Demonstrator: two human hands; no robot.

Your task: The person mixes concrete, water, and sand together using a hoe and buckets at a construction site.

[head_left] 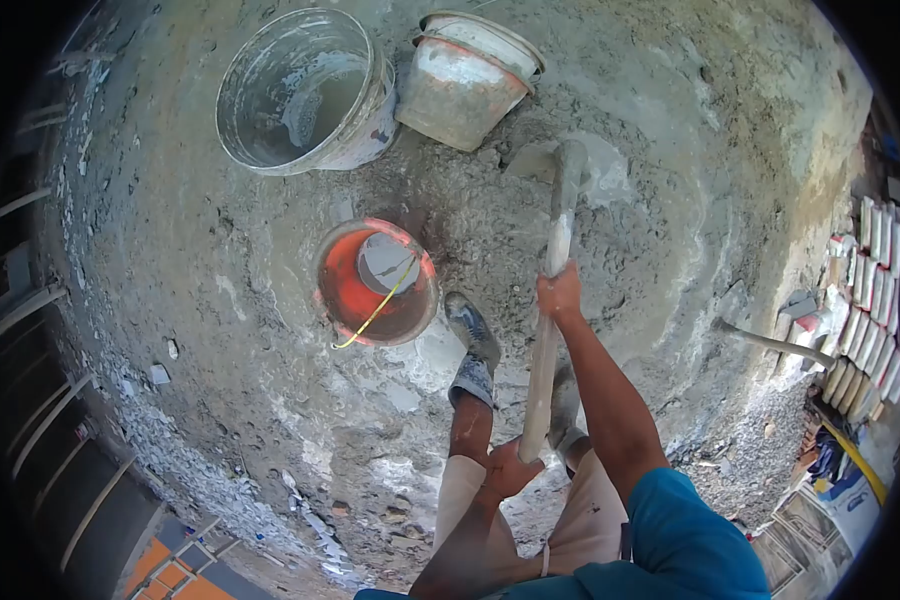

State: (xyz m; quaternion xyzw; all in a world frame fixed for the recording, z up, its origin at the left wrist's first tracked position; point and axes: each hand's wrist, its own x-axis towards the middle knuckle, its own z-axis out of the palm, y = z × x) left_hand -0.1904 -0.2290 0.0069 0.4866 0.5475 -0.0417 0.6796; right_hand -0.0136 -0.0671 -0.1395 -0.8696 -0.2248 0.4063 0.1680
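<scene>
Both my hands grip the long wooden handle of a hoe [542, 375]. My left hand [511, 470] is closed around its near end, close to my knees. Farther up the shaft, my right hand [560, 291] is wrapped around it with the arm stretched forward. The hoe's far end rests at the wet grey mortar [610, 170], where its blade is partly hidden in the mix. Left of the shaft stands an orange-rimmed bucket [332, 262] with grey material inside and a yellow strap-like handle across it.
A large bucket [228, 130] with greyish liquid stands at the back left. Beside it, stacked buckets [460, 90] lean over. My boot [475, 335] is near the orange bucket. Stacked blocks [875, 260], a second long handle [775, 345] and gravel [770, 440] are at right.
</scene>
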